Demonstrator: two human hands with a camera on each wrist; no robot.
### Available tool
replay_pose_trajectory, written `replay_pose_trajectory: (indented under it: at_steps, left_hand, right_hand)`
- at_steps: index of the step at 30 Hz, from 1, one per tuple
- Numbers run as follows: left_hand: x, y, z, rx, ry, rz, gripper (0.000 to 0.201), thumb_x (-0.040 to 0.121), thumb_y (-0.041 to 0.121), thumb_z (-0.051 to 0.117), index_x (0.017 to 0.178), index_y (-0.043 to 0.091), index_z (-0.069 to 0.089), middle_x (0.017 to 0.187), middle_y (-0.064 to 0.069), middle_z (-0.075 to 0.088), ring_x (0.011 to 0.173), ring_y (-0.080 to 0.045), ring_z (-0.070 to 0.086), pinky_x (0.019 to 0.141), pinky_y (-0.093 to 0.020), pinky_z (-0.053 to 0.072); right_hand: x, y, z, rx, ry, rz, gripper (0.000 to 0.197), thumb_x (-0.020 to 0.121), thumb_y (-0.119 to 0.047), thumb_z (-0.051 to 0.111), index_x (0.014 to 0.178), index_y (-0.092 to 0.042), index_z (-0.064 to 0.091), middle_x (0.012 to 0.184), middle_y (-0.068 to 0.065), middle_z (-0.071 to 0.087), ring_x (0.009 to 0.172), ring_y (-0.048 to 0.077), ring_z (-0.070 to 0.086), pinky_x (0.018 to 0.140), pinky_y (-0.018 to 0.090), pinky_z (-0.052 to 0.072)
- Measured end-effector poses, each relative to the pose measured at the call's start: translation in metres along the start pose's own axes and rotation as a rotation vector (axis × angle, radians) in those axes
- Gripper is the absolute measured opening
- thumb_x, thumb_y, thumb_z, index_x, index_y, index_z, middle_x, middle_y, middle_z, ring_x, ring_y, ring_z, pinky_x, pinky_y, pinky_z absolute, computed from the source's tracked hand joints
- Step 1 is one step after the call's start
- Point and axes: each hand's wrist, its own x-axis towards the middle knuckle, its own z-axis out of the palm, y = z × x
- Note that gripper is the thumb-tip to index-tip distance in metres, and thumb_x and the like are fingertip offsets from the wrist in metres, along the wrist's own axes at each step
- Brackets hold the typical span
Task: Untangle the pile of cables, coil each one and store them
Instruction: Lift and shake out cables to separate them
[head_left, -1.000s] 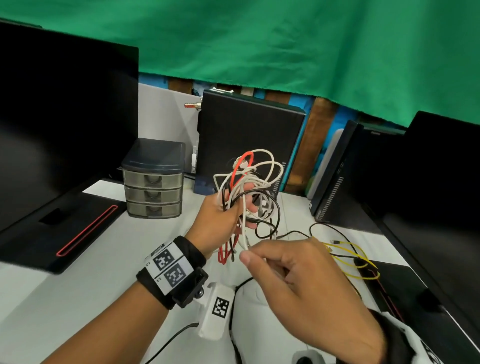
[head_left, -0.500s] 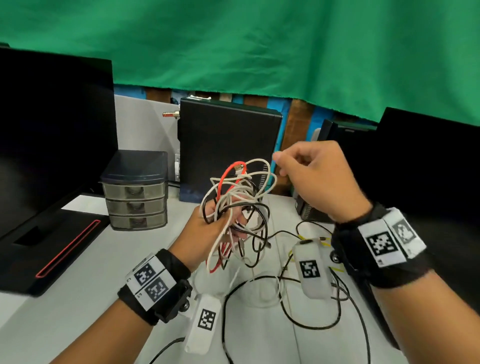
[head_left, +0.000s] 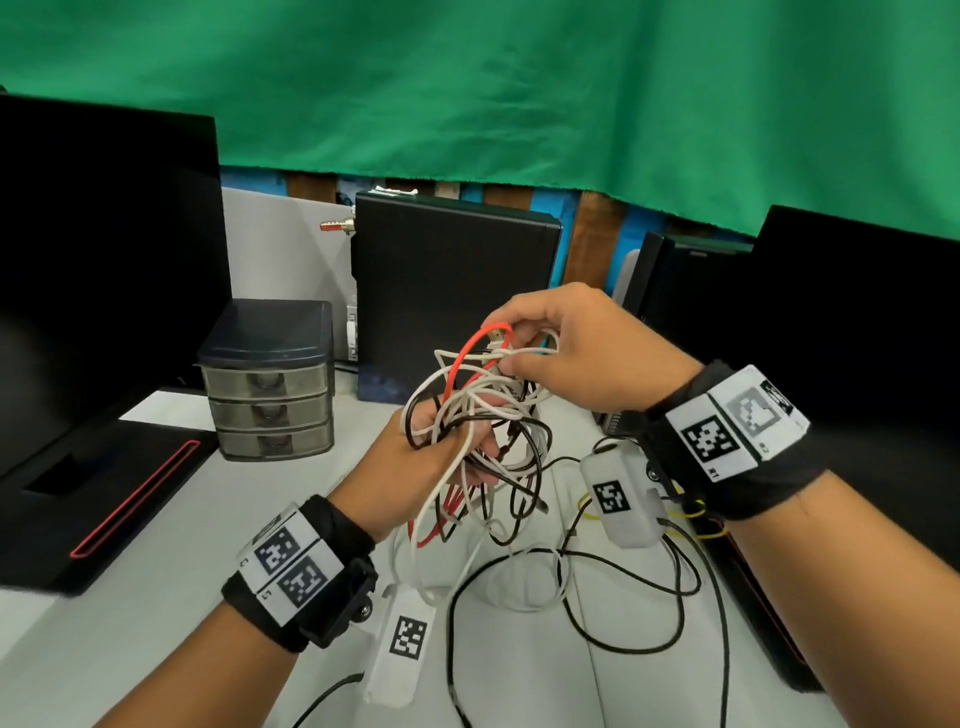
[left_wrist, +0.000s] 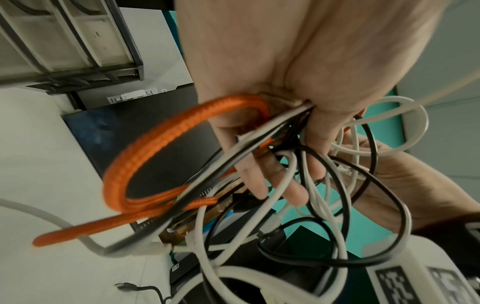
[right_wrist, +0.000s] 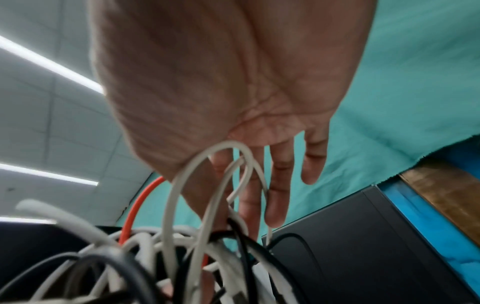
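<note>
Head view: both hands (left (head_left: 415, 467), right (head_left: 576, 353)) in cable tangle (head_left: 483, 431)

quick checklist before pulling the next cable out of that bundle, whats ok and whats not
1. Left hand grips the tangled bundle of white, black and orange cables: ok.
2. Right hand pinches a strand at the top of the bundle, by the orange braided cable: ok.
3. Which cable the right hand's fingers hold: cannot tell.
4. That strand is free of the other loops: not ok, white and black loops cross everywhere.
5. Hanging ends clear of the black cable lying on the white desk: cannot tell.
6. Grey three-drawer plastic organiser open for storing: not ok, drawers shut.
</note>
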Motion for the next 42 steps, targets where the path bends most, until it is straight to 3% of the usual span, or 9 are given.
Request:
replay_pose_trajectory:
  at_steps: [3,9,18,25,28,31,36,39,42]
  left_hand:
    - [0.000,0.000,0.000,-0.058,0.006,-0.026,0.016,0.095,0.024,0.064,0.105,0.014,0.071,0.081,-0.007,0.067,0.083,-0.024,0.069,0.074,-0.036,0.060]
    - [0.001,0.001,0.000,-0.091,0.019,-0.071,0.024,0.088,0.027,0.059,0.106,0.016,0.070,0.073,-0.003,0.063,0.073,-0.013,0.064,0.068,-0.032,0.059]
    - [0.002,0.003,-0.002,-0.068,0.024,-0.088,0.024,0.094,0.023,0.056,0.109,0.010,0.069,0.075,-0.003,0.063,0.075,-0.017,0.063,0.071,-0.035,0.059]
    - [0.002,0.003,-0.001,-0.032,0.032,-0.089,0.021,0.101,0.016,0.052,0.111,0.011,0.069,0.075,-0.002,0.064,0.075,-0.017,0.063,0.073,-0.037,0.061]
    - [0.002,0.002,0.000,-0.007,0.031,-0.095,0.020,0.101,0.015,0.052,0.111,0.011,0.068,0.077,-0.005,0.064,0.076,-0.019,0.065,0.071,-0.035,0.060]
    - [0.001,0.001,0.000,0.026,0.024,-0.094,0.021,0.101,0.015,0.052,0.114,0.010,0.067,0.078,-0.006,0.064,0.077,-0.023,0.064,0.073,-0.036,0.060]
    - [0.001,0.004,0.006,0.056,0.011,-0.075,0.024,0.101,0.014,0.052,0.120,0.009,0.066,0.076,-0.008,0.064,0.076,-0.023,0.063,0.072,-0.036,0.061]
    - [0.002,0.003,0.004,0.077,0.036,-0.074,0.020,0.102,0.013,0.052,0.112,0.011,0.069,0.072,-0.007,0.062,0.069,-0.026,0.060,0.069,-0.039,0.061]
    - [0.004,-0.001,0.001,0.117,0.043,-0.078,0.023,0.101,0.013,0.054,0.093,-0.005,0.066,0.064,-0.006,0.058,0.059,-0.029,0.054,0.060,-0.040,0.054]
  right_hand:
    - [-0.001,-0.001,0.000,-0.012,0.010,-0.022,0.025,0.096,-0.021,0.065,0.120,-0.027,0.067,0.083,-0.011,0.074,0.086,0.003,0.069,0.090,0.035,0.055]
    - [-0.001,0.007,0.004,-0.059,0.066,0.027,0.018,0.101,-0.019,0.056,0.116,-0.025,0.064,0.084,-0.006,0.074,0.081,0.013,0.071,0.082,0.042,0.058]
    - [-0.001,0.005,0.004,-0.019,0.082,0.045,0.012,0.102,-0.024,0.056,0.102,-0.025,0.068,0.087,-0.003,0.074,0.084,0.017,0.070,0.078,0.043,0.059]
    - [0.002,0.008,0.003,-0.056,0.074,0.061,0.036,0.101,-0.038,0.057,0.073,-0.017,0.066,0.076,-0.005,0.063,0.065,0.007,0.058,0.061,0.021,0.043]
    - [0.002,0.011,0.000,-0.024,0.092,0.057,0.025,0.099,-0.034,0.060,0.086,-0.019,0.074,0.077,-0.011,0.066,0.069,-0.004,0.059,0.065,0.017,0.042]
    - [0.001,0.012,0.000,-0.070,0.136,0.041,0.016,0.100,-0.027,0.059,0.092,-0.022,0.072,0.075,-0.009,0.068,0.071,0.005,0.064,0.067,0.026,0.051]
    - [0.002,0.015,0.016,-0.249,0.313,0.024,0.014,0.103,-0.025,0.049,0.094,-0.020,0.058,0.063,-0.008,0.056,0.058,0.013,0.056,0.056,0.033,0.047]
    - [0.000,0.015,0.021,-0.360,0.386,-0.079,0.016,0.102,-0.027,0.049,0.097,-0.018,0.061,0.069,-0.003,0.061,0.064,0.019,0.059,0.061,0.037,0.050]
    - [0.001,0.012,0.018,-0.562,0.359,-0.325,0.019,0.097,-0.026,0.054,0.089,-0.016,0.067,0.081,0.000,0.062,0.080,0.022,0.055,0.067,0.038,0.045]
